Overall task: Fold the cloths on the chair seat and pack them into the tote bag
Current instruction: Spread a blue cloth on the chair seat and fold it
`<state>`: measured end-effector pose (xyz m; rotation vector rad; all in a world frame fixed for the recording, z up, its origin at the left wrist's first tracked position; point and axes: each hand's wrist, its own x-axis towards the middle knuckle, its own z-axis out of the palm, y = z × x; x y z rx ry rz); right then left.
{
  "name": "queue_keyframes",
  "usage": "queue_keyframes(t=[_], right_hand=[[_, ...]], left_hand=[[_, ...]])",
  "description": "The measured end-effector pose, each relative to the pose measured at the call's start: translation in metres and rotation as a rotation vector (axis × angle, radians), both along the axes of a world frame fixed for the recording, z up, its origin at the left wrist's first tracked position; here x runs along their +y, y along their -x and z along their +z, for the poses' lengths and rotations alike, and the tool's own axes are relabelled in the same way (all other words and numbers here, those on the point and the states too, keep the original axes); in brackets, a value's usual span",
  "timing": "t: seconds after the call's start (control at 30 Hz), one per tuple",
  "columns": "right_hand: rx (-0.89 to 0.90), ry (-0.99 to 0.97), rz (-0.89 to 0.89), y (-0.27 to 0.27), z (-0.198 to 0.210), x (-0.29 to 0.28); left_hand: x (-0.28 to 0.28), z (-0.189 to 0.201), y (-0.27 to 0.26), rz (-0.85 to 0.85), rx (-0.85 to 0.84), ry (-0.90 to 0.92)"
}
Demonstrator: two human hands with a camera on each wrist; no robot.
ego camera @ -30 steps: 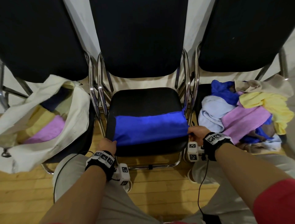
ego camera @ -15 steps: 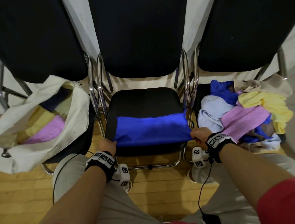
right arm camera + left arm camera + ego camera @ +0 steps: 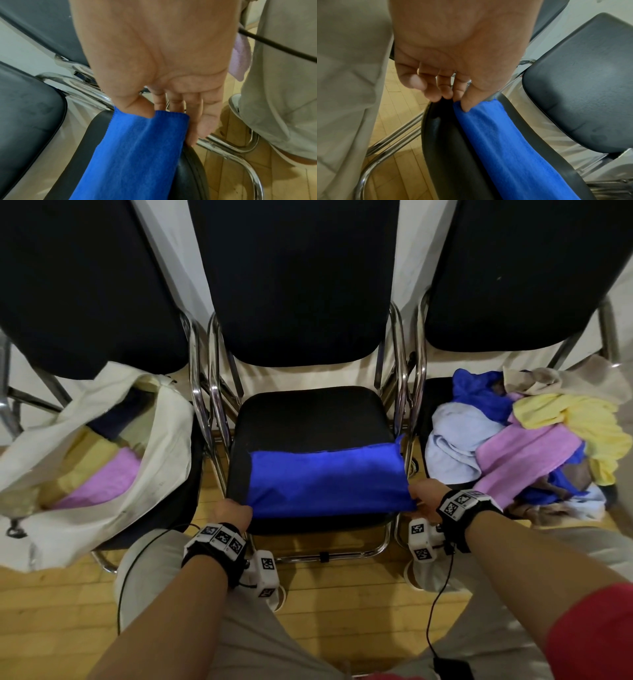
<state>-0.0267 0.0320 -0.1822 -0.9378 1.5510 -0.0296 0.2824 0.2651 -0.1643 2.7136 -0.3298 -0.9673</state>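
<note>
Item: blue cloth (image 3: 325, 479) — lying as a folded band across the front half of the middle chair seat (image 3: 308, 419), its long edge running from 9 to 3 o'clock.

Your left hand (image 3: 230, 513) is pinching the cloth's near left corner at about 7 o'clock of the seat; in the left wrist view the thumb (image 3: 467, 102) is pressing on top of the fabric while the curled fingers are tucking under the seat edge.

Your right hand (image 3: 424, 496) is pinching the near right corner at about 4 o'clock, thumb (image 3: 137, 106) above and fingers beneath, and that end is sticking out just past the seat's side.

Item: tote bag (image 3: 102, 457) — sitting open on the chair at 9 o'clock, with yellow and pink folded cloths showing inside.

Item: pile of loose cloths (image 3: 527, 446) — heaping on the chair at 3 o'clock in pale blue, pink, yellow, blue and beige.

Floor: wooden boards (image 3: 342, 594).
</note>
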Motion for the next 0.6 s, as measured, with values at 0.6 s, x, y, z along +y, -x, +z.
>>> queue_keyframes(t=[0.6], right_hand=[[-0.041,0.135,-0.032,-0.006,-0.025,-0.023]], left_hand=[[-0.005,0.012,0.001,0.039,0.041,0.172]])
